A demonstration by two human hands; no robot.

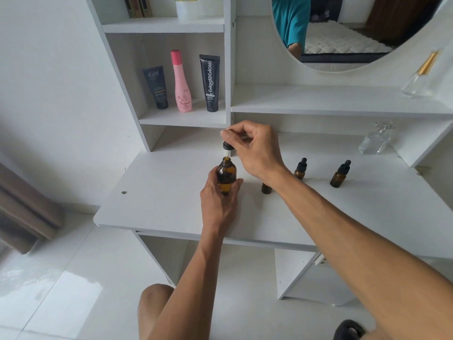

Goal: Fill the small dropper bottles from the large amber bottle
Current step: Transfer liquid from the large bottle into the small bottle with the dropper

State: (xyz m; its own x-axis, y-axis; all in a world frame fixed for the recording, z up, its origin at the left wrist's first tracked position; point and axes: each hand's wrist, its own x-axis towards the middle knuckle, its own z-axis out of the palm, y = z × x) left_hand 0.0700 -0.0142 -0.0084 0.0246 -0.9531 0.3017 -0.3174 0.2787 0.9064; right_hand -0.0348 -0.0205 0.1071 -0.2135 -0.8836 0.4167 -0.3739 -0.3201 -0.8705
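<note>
My left hand (219,200) grips the large amber bottle (226,174), upright on the white desk (159,200), its neck uncapped. My right hand (255,149) pinches a black dropper cap (227,146) just above that neck, the glass tube pointing down at the mouth. A small amber bottle (266,188) stands behind my right wrist, its top hidden. Two more small dropper bottles stand to the right with black caps on, one (300,169) next to my wrist and one (340,174) farther right.
A cubby behind the desk holds a dark tube (157,88), a pink bottle (182,82) and a black tube (210,83). Clear glass perfume bottles (376,141) (419,77) stand at the right. A round mirror (355,33) hangs above the shelf.
</note>
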